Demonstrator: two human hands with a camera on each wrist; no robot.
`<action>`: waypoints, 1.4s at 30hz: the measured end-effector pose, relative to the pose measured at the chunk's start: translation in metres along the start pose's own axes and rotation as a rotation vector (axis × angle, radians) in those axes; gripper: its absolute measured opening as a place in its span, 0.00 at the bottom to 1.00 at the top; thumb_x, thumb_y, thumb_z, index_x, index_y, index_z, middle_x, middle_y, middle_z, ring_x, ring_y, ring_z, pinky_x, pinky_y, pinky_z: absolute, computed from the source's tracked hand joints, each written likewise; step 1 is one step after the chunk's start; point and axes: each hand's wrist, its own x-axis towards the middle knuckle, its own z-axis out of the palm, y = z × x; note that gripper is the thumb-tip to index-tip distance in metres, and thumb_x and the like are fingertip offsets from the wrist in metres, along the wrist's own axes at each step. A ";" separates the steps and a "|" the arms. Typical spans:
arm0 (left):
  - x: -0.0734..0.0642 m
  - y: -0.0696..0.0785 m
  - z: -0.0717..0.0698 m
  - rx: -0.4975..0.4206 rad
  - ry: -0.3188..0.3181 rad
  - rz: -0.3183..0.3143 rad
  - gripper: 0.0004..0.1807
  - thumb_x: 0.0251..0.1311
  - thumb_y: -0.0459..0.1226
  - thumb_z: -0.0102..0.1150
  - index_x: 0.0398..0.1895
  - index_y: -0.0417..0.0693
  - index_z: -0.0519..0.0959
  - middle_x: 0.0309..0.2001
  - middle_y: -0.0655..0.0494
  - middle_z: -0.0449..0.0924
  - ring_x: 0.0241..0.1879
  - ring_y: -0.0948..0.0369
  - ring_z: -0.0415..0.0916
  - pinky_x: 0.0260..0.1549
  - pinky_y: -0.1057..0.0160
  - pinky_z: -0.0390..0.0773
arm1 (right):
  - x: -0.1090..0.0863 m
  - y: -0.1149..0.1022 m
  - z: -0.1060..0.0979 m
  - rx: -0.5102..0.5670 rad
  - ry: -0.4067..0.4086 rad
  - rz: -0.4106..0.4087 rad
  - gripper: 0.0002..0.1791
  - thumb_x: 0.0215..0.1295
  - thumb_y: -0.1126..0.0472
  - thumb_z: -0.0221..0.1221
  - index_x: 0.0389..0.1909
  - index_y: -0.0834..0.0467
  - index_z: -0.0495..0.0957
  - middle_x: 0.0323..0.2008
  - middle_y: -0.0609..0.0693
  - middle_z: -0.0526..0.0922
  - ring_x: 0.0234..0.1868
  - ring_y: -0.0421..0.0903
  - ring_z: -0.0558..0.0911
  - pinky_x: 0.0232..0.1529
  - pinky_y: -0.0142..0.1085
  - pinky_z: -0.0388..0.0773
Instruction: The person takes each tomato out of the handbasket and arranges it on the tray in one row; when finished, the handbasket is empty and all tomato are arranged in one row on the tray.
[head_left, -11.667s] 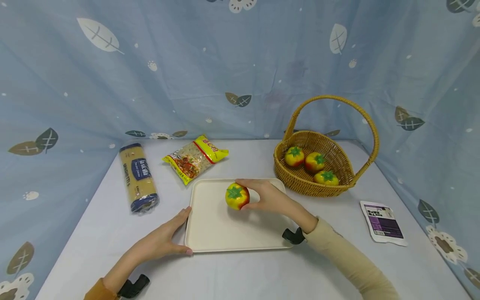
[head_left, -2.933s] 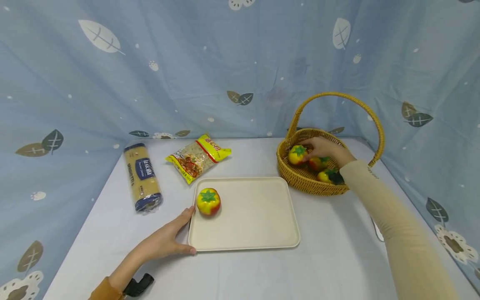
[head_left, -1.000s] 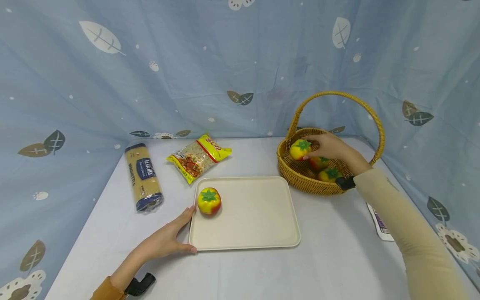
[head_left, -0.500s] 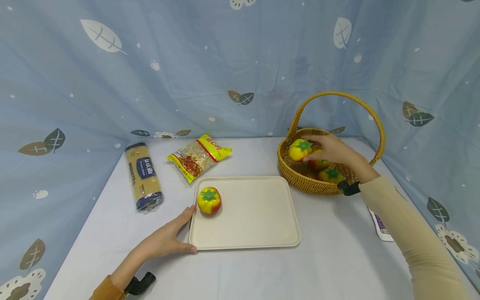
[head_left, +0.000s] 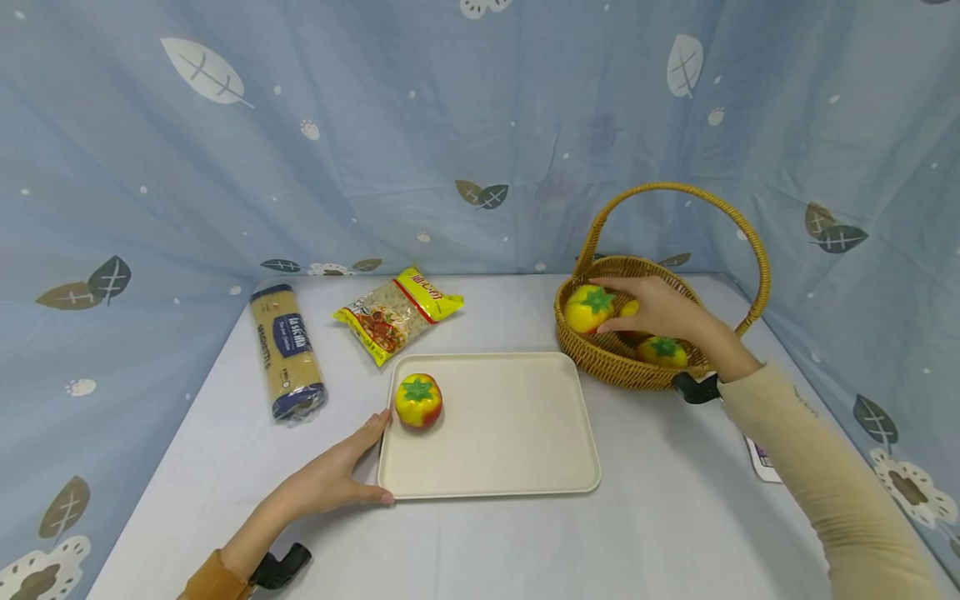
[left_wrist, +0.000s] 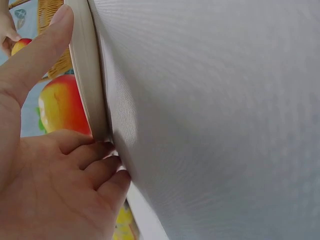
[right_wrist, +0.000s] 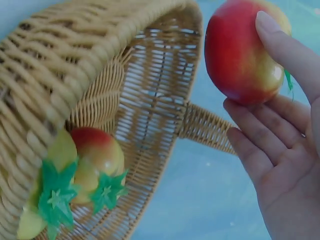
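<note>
In the head view, my right hand [head_left: 660, 308] holds a yellow-and-red toy fruit [head_left: 588, 308] with a green star-shaped cap, thumb and fingers around it. The fruit is over the left side of the wicker basket [head_left: 626, 371]. The right wrist view shows it raised above the basket rim, with two more such fruits [right_wrist: 97, 162] inside. My left hand [head_left: 330, 475] rests its extended fingers and thumb against the left edge and near corner of the cream tray [head_left: 510, 433]. Another fruit [head_left: 418, 401] sits at the tray's left end.
A spaghetti pack [head_left: 288, 354] lies at the left of the white table. Behind the tray is a yellow printed food bag [head_left: 397, 315]. A white-and-purple packet [head_left: 763, 462] is partly hidden under the right sleeve. The basket's tall handle [head_left: 671, 188] arches over it.
The fruit held earliest now sits on the tray's left end. My right hand has since lifted another from the basket floor and just moved it left toward the rim. My left hand stays put.
</note>
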 end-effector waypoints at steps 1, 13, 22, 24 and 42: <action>0.000 0.000 0.000 -0.003 -0.001 0.000 0.66 0.39 0.58 0.73 0.76 0.40 0.46 0.75 0.40 0.43 0.72 0.43 0.44 0.68 0.44 0.50 | 0.000 -0.002 0.001 0.000 0.003 -0.007 0.42 0.53 0.48 0.71 0.67 0.62 0.68 0.59 0.62 0.76 0.40 0.53 0.81 0.43 0.47 0.79; 0.000 0.000 0.000 -0.003 0.002 0.012 0.65 0.40 0.58 0.72 0.76 0.39 0.47 0.74 0.39 0.44 0.72 0.41 0.44 0.67 0.42 0.51 | -0.002 -0.024 0.017 0.024 -0.007 -0.080 0.41 0.53 0.50 0.71 0.66 0.61 0.69 0.54 0.59 0.80 0.33 0.51 0.79 0.35 0.42 0.79; 0.000 0.000 0.000 0.002 -0.002 -0.010 0.66 0.39 0.58 0.73 0.76 0.41 0.46 0.75 0.41 0.43 0.72 0.44 0.43 0.68 0.45 0.50 | -0.001 -0.037 0.033 0.068 -0.007 -0.127 0.40 0.53 0.53 0.72 0.66 0.62 0.69 0.57 0.58 0.78 0.55 0.53 0.78 0.54 0.48 0.77; 0.000 0.001 0.000 -0.003 -0.001 -0.005 0.65 0.39 0.58 0.73 0.76 0.40 0.46 0.75 0.40 0.44 0.72 0.42 0.43 0.68 0.43 0.50 | -0.001 -0.040 0.037 0.074 -0.009 -0.131 0.40 0.53 0.52 0.72 0.65 0.62 0.69 0.58 0.58 0.77 0.56 0.54 0.78 0.54 0.49 0.77; -0.001 0.000 -0.001 -0.002 0.004 0.016 0.65 0.40 0.58 0.72 0.76 0.38 0.47 0.74 0.38 0.44 0.72 0.41 0.43 0.67 0.42 0.50 | 0.010 -0.063 0.059 0.109 -0.039 -0.206 0.40 0.53 0.48 0.70 0.65 0.59 0.70 0.59 0.54 0.77 0.50 0.47 0.79 0.51 0.44 0.79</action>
